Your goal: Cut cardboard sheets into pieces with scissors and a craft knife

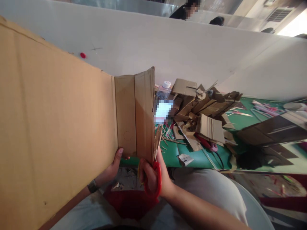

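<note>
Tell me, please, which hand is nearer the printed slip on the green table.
Right hand: left of the slip, gripping scissors. The left hand is farther left, holding the cardboard.

Creased cardboard (69,111) and red-handled scissors (159,182)

We see a broad brown sheet, held up and tilted, plain across its left expanse; creases divide its right end into narrower panels. We find the scissors at that end's lower corner, handles lowest, blades mostly hidden.
</note>
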A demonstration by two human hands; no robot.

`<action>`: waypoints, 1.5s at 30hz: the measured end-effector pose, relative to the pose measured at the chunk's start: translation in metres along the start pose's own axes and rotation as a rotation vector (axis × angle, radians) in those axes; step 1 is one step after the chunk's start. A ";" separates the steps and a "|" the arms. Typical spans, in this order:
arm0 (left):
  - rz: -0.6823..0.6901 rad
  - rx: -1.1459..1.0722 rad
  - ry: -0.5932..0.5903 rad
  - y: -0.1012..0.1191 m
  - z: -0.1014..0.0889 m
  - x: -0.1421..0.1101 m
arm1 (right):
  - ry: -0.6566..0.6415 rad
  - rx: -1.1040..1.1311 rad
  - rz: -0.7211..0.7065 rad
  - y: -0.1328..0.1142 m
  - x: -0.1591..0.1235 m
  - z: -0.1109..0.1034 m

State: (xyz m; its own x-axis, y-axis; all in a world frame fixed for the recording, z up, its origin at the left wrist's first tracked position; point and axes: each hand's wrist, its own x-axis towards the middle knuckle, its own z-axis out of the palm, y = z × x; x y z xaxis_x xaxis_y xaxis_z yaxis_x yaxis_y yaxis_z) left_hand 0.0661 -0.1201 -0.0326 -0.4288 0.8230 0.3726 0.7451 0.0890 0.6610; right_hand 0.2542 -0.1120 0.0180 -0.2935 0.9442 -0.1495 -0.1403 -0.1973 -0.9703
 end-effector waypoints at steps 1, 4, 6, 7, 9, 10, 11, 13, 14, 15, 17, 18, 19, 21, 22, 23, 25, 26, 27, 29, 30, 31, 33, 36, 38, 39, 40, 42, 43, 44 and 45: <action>0.001 0.003 -0.003 0.000 0.000 0.000 | 0.001 0.001 -0.005 0.000 0.000 0.000; -0.002 0.012 0.006 -0.001 0.000 0.000 | 0.004 -0.004 -0.019 0.000 0.000 0.001; -0.007 0.010 0.016 -0.003 0.000 -0.001 | 0.009 -0.009 -0.016 -0.001 0.000 0.002; -0.011 0.005 0.018 -0.004 0.001 -0.001 | 0.011 -0.011 -0.014 -0.001 -0.001 0.002; -0.017 -0.005 0.012 -0.006 0.001 -0.002 | 0.008 -0.016 -0.009 -0.002 -0.001 0.002; -0.019 -0.005 0.008 -0.006 0.002 -0.003 | 0.007 -0.018 -0.008 -0.003 -0.001 0.003; -0.017 -0.004 0.007 -0.007 0.002 -0.003 | 0.012 -0.019 -0.010 -0.003 0.000 0.003; -0.011 0.005 0.012 -0.007 0.002 -0.003 | 0.018 -0.021 -0.016 -0.003 0.000 0.003; -0.007 0.011 0.016 -0.008 0.001 -0.004 | 0.017 -0.022 -0.019 -0.003 0.000 0.003; -0.004 0.016 0.022 -0.008 0.001 -0.004 | 0.014 -0.023 -0.020 -0.002 0.001 0.003; 0.002 0.027 0.019 -0.011 0.001 -0.004 | 0.012 -0.023 -0.017 -0.002 0.001 0.003; 0.003 0.031 0.010 -0.012 0.000 -0.004 | 0.012 -0.023 -0.013 -0.002 0.001 0.003; -0.002 0.032 -0.003 -0.014 0.000 -0.004 | 0.016 -0.023 -0.011 -0.002 0.000 0.002; -0.019 0.025 -0.030 -0.016 -0.001 -0.004 | 0.022 -0.021 -0.011 -0.001 -0.001 0.002; -0.027 0.018 -0.042 -0.016 -0.001 -0.004 | 0.023 -0.020 -0.016 -0.001 -0.001 0.002; -0.033 0.011 -0.050 -0.016 -0.001 -0.004 | 0.022 -0.021 -0.022 0.000 -0.001 0.002; -0.040 -0.004 -0.035 -0.013 -0.001 -0.005 | 0.016 -0.022 -0.035 0.001 -0.001 0.002; -0.034 -0.008 -0.014 -0.012 0.000 -0.005 | 0.016 -0.020 -0.039 0.001 -0.001 0.002; -0.023 -0.009 0.014 -0.010 0.000 -0.006 | 0.017 -0.018 -0.041 0.001 -0.001 0.002; 0.012 -0.007 0.080 -0.006 0.001 -0.005 | 0.014 -0.012 -0.039 0.001 0.000 0.003; 0.036 -0.006 0.104 -0.004 0.000 -0.005 | 0.014 -0.009 -0.038 0.001 0.000 0.003; 0.056 -0.007 0.121 -0.003 0.000 -0.004 | 0.014 -0.009 -0.038 0.001 0.000 0.004; 0.076 -0.020 0.138 0.000 -0.001 -0.002 | 0.010 -0.012 -0.041 0.001 -0.001 0.004; 0.070 -0.055 0.129 0.001 -0.003 0.000 | 0.007 -0.013 -0.043 0.003 -0.001 0.001; 0.049 -0.081 0.108 0.000 -0.003 0.000 | -0.007 -0.003 -0.047 0.005 0.000 -0.002; 0.036 -0.103 0.088 -0.001 -0.004 0.000 | -0.018 0.007 -0.045 0.005 0.001 -0.003; 0.018 -0.135 0.053 -0.003 -0.004 0.000 | -0.030 0.020 -0.038 0.004 0.002 -0.005; -0.025 -0.210 -0.050 -0.006 -0.005 0.000 | -0.048 0.059 -0.018 0.000 0.005 -0.007; -0.041 -0.239 -0.099 -0.008 -0.005 0.001 | -0.044 0.082 -0.010 -0.003 0.006 -0.008; -0.065 -0.256 -0.138 -0.009 -0.006 0.002 | -0.033 0.104 -0.005 -0.006 0.008 -0.009; -0.106 -0.264 -0.165 -0.010 -0.007 0.003 | -0.023 0.125 -0.005 -0.010 0.010 -0.009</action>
State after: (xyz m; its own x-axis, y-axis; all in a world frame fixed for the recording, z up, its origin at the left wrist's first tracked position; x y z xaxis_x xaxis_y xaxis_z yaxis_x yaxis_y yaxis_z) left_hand 0.0537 -0.1225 -0.0333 -0.3925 0.8986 0.1962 0.5332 0.0485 0.8446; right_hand 0.2614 -0.0986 0.0247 -0.3141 0.9392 -0.1391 -0.2583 -0.2255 -0.9394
